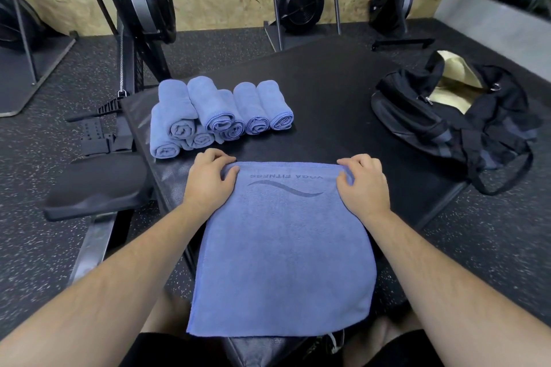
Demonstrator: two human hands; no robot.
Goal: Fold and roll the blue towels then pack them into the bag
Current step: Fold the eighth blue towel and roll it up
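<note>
**Flat towel gripped at far hem; first turn pending**

The flat blue microfibre towel with a printed wave logo [283,247] lies spread on the black padded platform [328,92], directly in front of the person. Its near end hangs over the platform's front edge. The left hand [208,179] grasps the far left corner, fingers curled over the hem and thumb on top. The right hand [362,185] grasps the far right corner the same way. Whether the cloth is single or already doubled cannot be settled from this angle.

Judgement: the step in hand is the first turn of the hem toward the person. Both hands should turn together, so the hem stays square to the side edges. The first turn should be narrow and tight, since a slack core is likely to telescope.

The stack of rolled blue towels [220,116] sits just beyond the left hand. The open black duffel bag with pale lining [453,125] lies well apart to the right, with no towel visible inside.
</note>
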